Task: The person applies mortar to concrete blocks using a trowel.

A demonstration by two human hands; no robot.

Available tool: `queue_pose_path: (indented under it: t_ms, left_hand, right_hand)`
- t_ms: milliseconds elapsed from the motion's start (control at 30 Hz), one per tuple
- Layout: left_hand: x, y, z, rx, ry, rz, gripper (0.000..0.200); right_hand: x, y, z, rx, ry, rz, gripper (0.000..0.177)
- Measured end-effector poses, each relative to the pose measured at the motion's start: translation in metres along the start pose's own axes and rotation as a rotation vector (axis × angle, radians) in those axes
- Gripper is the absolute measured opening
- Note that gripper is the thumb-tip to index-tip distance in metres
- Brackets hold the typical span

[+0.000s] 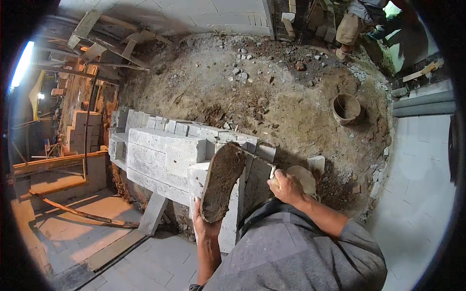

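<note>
My right hand (pixel 286 187) is closed around the pale handle of a trowel (pixel 273 173). Its thin metal shank reaches up and left, and the blade, hard to make out, meets the far end of a layer of wet grey mortar (pixel 224 180). This mortar coats the long face of a pale block (pixel 208 186) in front of my body. My left hand (pixel 206 225) grips the near end of that block, fingers along its left side. Beside it runs a low stack of whitish blocks (pixel 160 155), to the left and beyond.
A round bucket (pixel 346 109) stands on the rubble-strewn dirt floor (pixel 286 106) to the right. Another person's leg (pixel 350 30) shows at the top right. Boards (pixel 114 48) lie heaped at the upper left. Grey pipes (pixel 424 107) run along the right wall.
</note>
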State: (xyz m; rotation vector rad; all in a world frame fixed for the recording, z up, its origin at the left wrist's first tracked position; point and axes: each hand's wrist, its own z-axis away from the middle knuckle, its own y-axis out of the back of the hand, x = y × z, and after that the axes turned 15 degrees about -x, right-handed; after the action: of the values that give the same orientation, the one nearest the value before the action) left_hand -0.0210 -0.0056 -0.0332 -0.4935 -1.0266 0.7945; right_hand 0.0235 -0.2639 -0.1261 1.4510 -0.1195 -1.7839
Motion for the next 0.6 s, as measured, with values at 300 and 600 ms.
queue_pose_path:
  t_ms: [300, 600]
  left_hand:
    - [-0.010, 0.008, 0.004, 0.015, -0.005, 0.081, 0.042]
    - [-0.010, 0.015, 0.002, 0.129, -0.018, 0.083, 0.046]
  right_hand:
    - [0.051, 0.012, -0.030, -0.372, -0.198, 0.223, 0.029]
    - [0.082, 0.001, -0.035, -0.067, -0.496, -0.081, 0.036]
